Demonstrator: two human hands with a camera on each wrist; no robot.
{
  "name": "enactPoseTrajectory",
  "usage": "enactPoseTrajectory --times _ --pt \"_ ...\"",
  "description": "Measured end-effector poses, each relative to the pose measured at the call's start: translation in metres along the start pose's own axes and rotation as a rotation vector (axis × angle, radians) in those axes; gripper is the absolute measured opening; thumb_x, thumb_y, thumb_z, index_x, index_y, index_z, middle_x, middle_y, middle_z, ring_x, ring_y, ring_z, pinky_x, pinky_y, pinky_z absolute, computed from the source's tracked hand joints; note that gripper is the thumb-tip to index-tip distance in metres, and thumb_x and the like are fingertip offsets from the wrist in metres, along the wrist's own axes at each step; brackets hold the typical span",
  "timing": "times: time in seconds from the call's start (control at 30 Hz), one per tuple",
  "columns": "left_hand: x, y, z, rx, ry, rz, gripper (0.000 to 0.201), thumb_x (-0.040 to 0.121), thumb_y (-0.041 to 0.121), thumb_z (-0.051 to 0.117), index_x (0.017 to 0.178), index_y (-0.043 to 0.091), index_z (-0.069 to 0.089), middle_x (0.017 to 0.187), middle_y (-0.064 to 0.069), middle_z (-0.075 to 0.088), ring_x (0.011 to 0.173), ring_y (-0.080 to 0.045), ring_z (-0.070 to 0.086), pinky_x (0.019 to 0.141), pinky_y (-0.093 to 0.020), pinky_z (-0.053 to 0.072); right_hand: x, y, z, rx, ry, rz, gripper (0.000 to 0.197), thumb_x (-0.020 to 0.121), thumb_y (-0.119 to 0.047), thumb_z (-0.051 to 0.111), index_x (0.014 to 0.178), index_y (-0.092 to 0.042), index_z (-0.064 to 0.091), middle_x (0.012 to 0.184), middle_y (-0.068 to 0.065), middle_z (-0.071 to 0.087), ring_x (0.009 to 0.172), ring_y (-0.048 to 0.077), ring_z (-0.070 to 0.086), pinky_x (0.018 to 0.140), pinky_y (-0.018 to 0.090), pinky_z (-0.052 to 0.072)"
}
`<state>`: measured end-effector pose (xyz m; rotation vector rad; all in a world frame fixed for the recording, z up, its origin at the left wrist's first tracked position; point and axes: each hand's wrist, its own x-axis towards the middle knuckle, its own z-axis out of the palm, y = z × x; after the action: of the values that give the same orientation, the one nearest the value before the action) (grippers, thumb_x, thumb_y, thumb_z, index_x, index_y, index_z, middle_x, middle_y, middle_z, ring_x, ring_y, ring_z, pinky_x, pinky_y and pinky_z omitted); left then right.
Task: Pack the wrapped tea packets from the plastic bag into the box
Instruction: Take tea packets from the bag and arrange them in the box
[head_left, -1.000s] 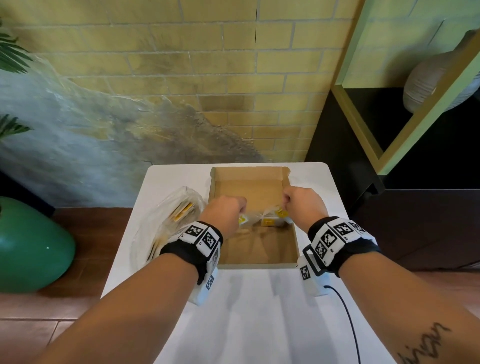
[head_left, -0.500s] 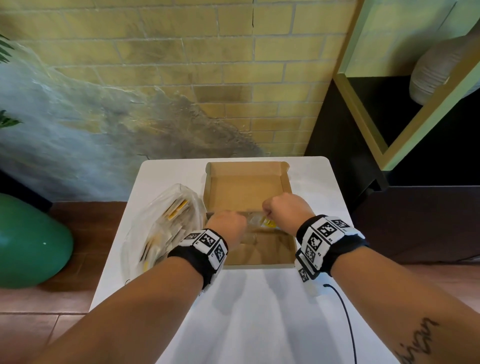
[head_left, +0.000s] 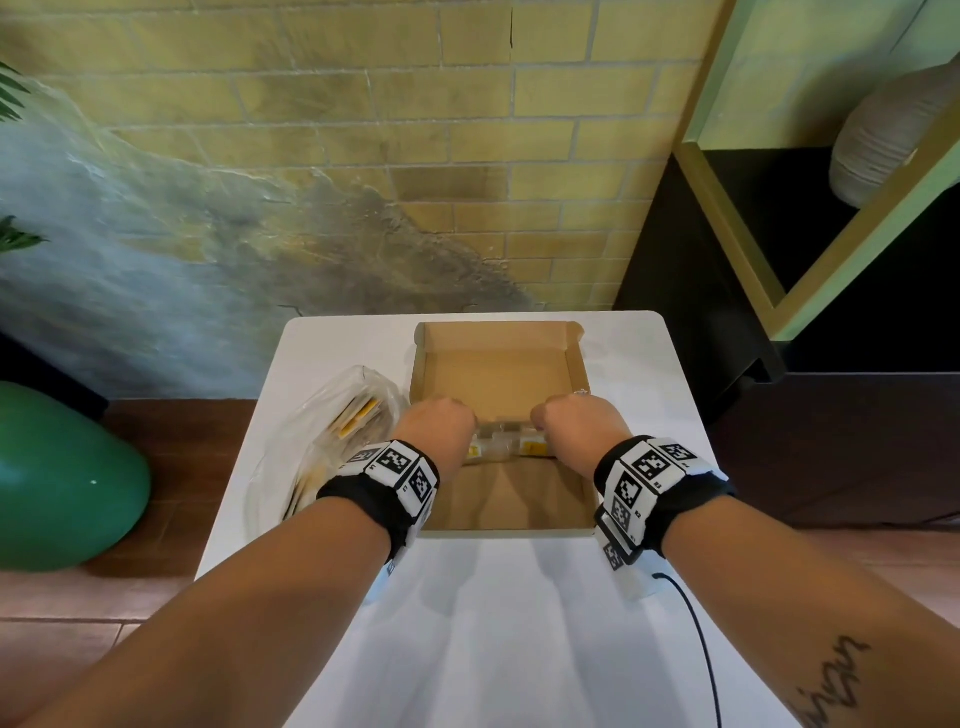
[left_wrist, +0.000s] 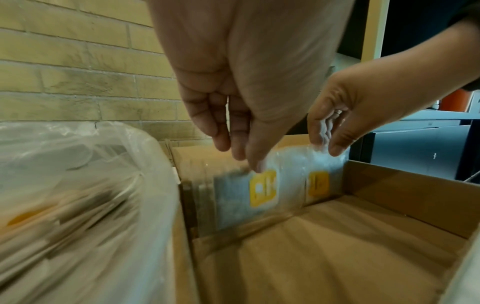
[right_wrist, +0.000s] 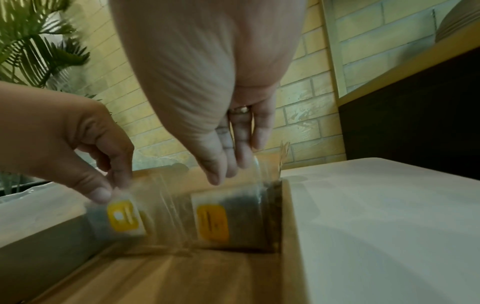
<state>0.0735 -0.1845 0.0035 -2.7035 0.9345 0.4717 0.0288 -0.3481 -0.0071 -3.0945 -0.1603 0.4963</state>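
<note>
An open cardboard box (head_left: 498, 371) lies at the middle of the white table (head_left: 519, 634). Two clear-wrapped tea packets with yellow labels stand upright across its middle. My left hand (head_left: 441, 423) pinches the top of the left packet (left_wrist: 262, 187). My right hand (head_left: 571, 421) pinches the top of the right packet (right_wrist: 213, 222), which stands close to the box's right wall (right_wrist: 293, 236). The clear plastic bag (head_left: 332, 441) with several more packets lies just left of the box. In the left wrist view the bag (left_wrist: 78, 185) bulges against the box's left wall.
A brick wall stands right behind the table. A green vase (head_left: 62, 478) sits on the floor at the left and a dark cabinet (head_left: 831, 441) stands at the right. A black cable (head_left: 696, 639) runs from my right wrist over the table's front.
The hands came close together over the box half a second ago and have since spread apart. The packets now stand side by side across the box's width.
</note>
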Motion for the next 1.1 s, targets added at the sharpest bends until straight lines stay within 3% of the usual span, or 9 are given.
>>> enactPoseTrajectory --times 0.13,0.23,0.33,0.47,0.63,0.83,0.93,1.1 --pt "0.0016 -0.0023 0.0059 0.031 -0.013 -0.011 0.02 0.089 0.004 0.048 0.101 0.01 0.063 0.099 -0.007 0.062 0.091 -0.021 0.054 0.079 -0.029 0.047 -0.0023 0.0006 0.005 -0.007 -0.009 0.012 0.034 0.084 0.01 0.042 0.108 -0.008 0.058 0.103 0.011 0.061 0.096 0.03 0.058 0.072 0.034 0.046" --pt "0.0021 -0.0052 0.0082 0.079 -0.031 -0.029 0.021 0.089 0.003 0.048 0.098 0.011 0.064 0.099 -0.007 0.064 0.086 -0.021 0.053 0.077 -0.03 0.047 -0.0023 0.001 0.0053 -0.004 -0.003 0.031 0.034 0.083 0.011 0.043 0.106 -0.008 0.058 0.099 0.01 0.06 0.097 0.031 0.057 0.072 0.033 0.046" --pt "0.0034 -0.008 0.0084 0.125 -0.008 -0.023 0.022 0.089 0.003 0.046 0.098 0.012 0.065 0.1 -0.007 0.065 0.096 -0.023 0.056 0.081 -0.032 0.047 -0.0019 0.0018 0.0043 0.014 0.026 0.033 0.032 0.082 0.012 0.042 0.102 -0.008 0.058 0.091 0.008 0.056 0.096 0.03 0.057 0.07 0.033 0.046" --pt "0.0055 -0.0089 0.0077 0.141 0.001 -0.024 0.021 0.089 0.006 0.047 0.1 0.014 0.063 0.103 -0.005 0.063 0.1 -0.023 0.053 0.083 -0.032 0.044 -0.0021 0.0016 0.0049 0.007 0.041 0.028 0.036 0.084 0.011 0.042 0.109 -0.009 0.059 0.104 0.011 0.061 0.099 0.031 0.056 0.076 0.035 0.048" --pt "0.0079 -0.0085 0.0091 0.151 -0.015 -0.006 0.022 0.09 0.007 0.045 0.102 0.015 0.063 0.106 -0.005 0.063 0.103 -0.024 0.053 0.087 -0.033 0.042 -0.0036 0.0004 0.0021 -0.06 0.063 0.006 0.034 0.082 0.011 0.042 0.105 -0.007 0.059 0.097 0.01 0.058 0.099 0.031 0.056 0.076 0.033 0.046" --pt "0.009 -0.0087 0.0065 0.162 0.002 -0.024 0.021 0.09 0.012 0.047 0.105 0.017 0.061 0.106 -0.003 0.062 0.106 -0.024 0.05 0.092 -0.037 0.037 -0.0049 0.0015 0.0022 -0.085 0.084 0.005 0.033 0.083 0.009 0.041 0.104 -0.008 0.06 0.102 0.01 0.061 0.1 0.03 0.055 0.075 0.032 0.042" --pt "0.0073 -0.0072 0.007 0.179 0.001 -0.055 0.02 0.089 0.013 0.049 0.103 0.019 0.061 0.102 0.0 0.062 0.104 -0.023 0.05 0.095 -0.041 0.033 -0.005 0.0018 0.004 -0.096 0.058 0.022 0.031 0.083 0.009 0.042 0.101 -0.007 0.061 0.095 0.01 0.059 0.1 0.031 0.054 0.078 0.033 0.043" --pt "0.0071 -0.0073 0.0067 0.203 0.034 -0.103 0.019 0.088 0.013 0.048 0.098 0.022 0.062 0.095 0.003 0.063 0.097 -0.021 0.051 0.091 -0.04 0.031 -0.0029 0.0045 0.0035 -0.117 0.064 0.045 0.03 0.084 0.007 0.043 0.102 -0.008 0.063 0.103 0.009 0.062 0.1 0.03 0.056 0.077 0.032 0.044"
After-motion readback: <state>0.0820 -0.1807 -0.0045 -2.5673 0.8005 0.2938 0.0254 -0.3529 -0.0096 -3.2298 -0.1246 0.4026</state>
